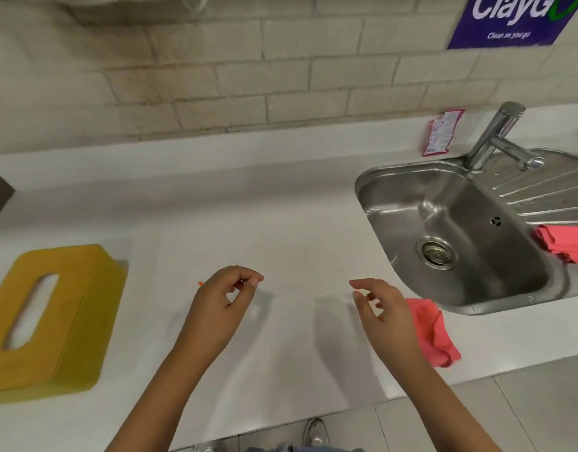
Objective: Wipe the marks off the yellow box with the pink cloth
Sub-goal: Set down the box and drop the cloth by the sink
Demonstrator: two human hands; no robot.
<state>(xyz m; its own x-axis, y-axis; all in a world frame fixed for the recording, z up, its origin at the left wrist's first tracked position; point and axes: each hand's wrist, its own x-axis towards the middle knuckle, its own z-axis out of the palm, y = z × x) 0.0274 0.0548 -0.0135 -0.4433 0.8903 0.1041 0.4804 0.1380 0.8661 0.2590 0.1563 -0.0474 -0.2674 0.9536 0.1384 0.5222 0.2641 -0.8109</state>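
The yellow box (53, 318), with an oval slot in its top, lies flat on the white counter at the far left. A crumpled pink cloth (434, 334) lies near the counter's front edge, right of centre and just in front of the sink. My right hand (383, 313) hovers directly left of the cloth and partly covers it, fingers loosely curled and apart, holding nothing. My left hand (222, 305) is over the middle of the counter, well right of the box. Its fingertips pinch a small thin object with an orange tip (200, 284) showing behind the hand.
A steel sink (395, 184) with a tap (496, 138) takes up the right side. A second pink cloth (564, 243) lies on its drainboard. A pink packet (440, 132) leans against the back wall. The counter's front edge runs close to my body.
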